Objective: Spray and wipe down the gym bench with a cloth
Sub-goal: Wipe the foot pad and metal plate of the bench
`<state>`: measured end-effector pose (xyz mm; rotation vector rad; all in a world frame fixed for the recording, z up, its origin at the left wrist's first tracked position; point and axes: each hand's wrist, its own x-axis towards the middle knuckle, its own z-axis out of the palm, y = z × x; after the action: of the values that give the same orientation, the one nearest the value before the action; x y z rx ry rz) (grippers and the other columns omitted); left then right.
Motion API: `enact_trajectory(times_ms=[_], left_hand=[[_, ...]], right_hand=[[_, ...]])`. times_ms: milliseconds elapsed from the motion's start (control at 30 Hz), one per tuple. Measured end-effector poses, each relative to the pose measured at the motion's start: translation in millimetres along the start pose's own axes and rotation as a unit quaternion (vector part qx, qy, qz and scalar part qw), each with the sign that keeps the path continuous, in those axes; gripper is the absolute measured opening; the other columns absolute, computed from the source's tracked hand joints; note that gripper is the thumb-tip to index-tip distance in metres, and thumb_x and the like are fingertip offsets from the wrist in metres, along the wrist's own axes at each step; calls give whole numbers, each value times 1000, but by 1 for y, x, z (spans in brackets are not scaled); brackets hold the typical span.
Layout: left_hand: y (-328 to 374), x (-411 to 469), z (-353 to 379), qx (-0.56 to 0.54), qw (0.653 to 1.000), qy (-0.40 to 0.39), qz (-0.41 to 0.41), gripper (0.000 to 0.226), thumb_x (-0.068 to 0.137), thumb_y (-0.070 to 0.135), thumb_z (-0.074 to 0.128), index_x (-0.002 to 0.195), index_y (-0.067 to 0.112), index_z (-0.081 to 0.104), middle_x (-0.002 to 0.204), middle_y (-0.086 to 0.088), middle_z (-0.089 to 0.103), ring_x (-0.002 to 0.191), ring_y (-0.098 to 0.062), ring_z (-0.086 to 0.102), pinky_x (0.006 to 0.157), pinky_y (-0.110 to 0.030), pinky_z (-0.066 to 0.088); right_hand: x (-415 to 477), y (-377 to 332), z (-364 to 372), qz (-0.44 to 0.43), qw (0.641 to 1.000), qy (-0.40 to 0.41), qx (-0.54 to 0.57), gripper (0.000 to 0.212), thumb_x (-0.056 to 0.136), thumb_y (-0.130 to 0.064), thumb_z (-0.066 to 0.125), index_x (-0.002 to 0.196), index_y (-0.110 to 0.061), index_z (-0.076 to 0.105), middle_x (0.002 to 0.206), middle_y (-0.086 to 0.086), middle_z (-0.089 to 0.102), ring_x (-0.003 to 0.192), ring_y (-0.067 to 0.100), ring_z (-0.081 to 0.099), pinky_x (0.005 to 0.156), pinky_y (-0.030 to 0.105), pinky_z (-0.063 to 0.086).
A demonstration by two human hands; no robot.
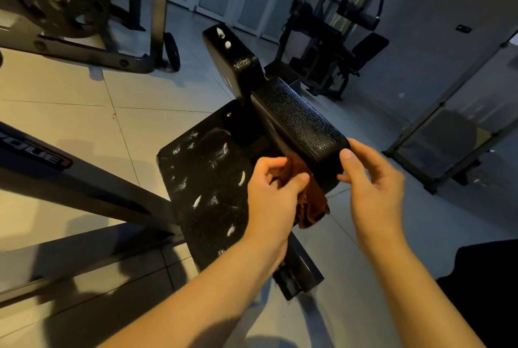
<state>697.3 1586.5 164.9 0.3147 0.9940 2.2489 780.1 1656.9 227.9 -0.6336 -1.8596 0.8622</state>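
Grip of left hand (269,198) on cloth (314,207)

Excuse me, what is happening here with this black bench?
A person is wiping a gym bench by hand. The left hand grips a crumpled orange-brown cloth and presses it against the near end of the raised black pad, on its lower side. The right hand holds that same end of the pad, thumb on top. Below lies the flat seat pad, with pale marks on it. No spray bottle is in view.
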Motion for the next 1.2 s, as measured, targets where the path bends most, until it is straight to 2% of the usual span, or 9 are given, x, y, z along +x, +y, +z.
enact_trajectory(times_ms=[67, 233, 367, 467, 567, 667, 800, 1100, 1200], left_hand=[[7, -3, -4, 26, 999, -9, 38, 29, 89, -2, 73, 112, 13, 64, 105, -5, 75, 95, -13, 74, 85, -28, 60], [42, 57, -12, -10, 993, 43, 107, 25, 89, 0, 74, 104, 19, 67, 102, 0, 74, 93, -12, 74, 80, -26, 59], [39, 107, -25, 9, 993, 81, 89, 25, 89, 3, 74, 100, 24, 68, 108, -3, 73, 104, -22, 72, 93, -42, 60], [37, 119, -30, 10, 995, 83, 52, 23, 91, 3, 72, 104, 21, 67, 110, -4, 72, 105, -23, 72, 82, -33, 62], [31, 91, -19, 5, 995, 83, 56, 24, 91, 4, 72, 104, 23, 65, 112, -5, 70, 102, -20, 71, 85, -38, 62], [6, 26, -5, 56, 997, 17, 56, 30, 91, 1, 71, 108, 23, 60, 107, 1, 70, 100, -11, 70, 79, -25, 58], [-12, -16, 4, 77, 995, -32, 51, 33, 86, -5, 74, 104, 20, 60, 98, 1, 73, 95, -10, 72, 86, -31, 60], [7, 88, -21, 109, 984, 49, 131, 33, 88, -5, 69, 98, 24, 61, 104, 2, 69, 95, -3, 69, 80, -18, 55], [15, 128, -36, 118, 983, 57, 129, 29, 91, -1, 70, 104, 23, 63, 111, -3, 71, 93, -6, 71, 80, -23, 60]], right_hand=[[0, 0, -1, 6, 1000, 0, 11, 22, 100, -18, 62, 106, -38, 69, 98, -28, 73, 96, -2, 68, 73, 15, 55], [-1, 2, 0, 15, 1000, 12, 13, 20, 100, -25, 62, 106, -43, 70, 102, -18, 75, 100, 5, 69, 79, 20, 57], [0, 5, 0, 15, 1000, 18, 14, 20, 100, -25, 62, 111, -39, 70, 109, -13, 73, 102, 10, 68, 79, 20, 57], [1, 6, 2, 14, 1000, 18, 7, 21, 100, -23, 62, 109, -40, 70, 106, -19, 73, 104, 13, 68, 79, 20, 57], [3, 7, 3, 13, 1000, 18, 2, 22, 100, -21, 62, 109, -39, 71, 105, -20, 73, 105, 13, 68, 79, 21, 58], [4, 7, 0, 12, 1000, 18, 3, 21, 100, -20, 62, 109, -35, 72, 104, -19, 74, 103, 8, 69, 79, 22, 58], [6, 9, -2, 13, 1000, 22, 2, 18, 100, -22, 62, 113, -27, 74, 106, -14, 75, 103, 5, 69, 83, 28, 59], [1, 7, -9, 12, 1000, -17, 3, 25, 99, -23, 62, 115, -39, 70, 111, -24, 73, 104, 7, 69, 81, 17, 56], [2, 10, -7, 14, 1000, -8, 3, 25, 100, -22, 62, 115, -40, 70, 113, -20, 73, 106, 9, 68, 79, 20, 57]])
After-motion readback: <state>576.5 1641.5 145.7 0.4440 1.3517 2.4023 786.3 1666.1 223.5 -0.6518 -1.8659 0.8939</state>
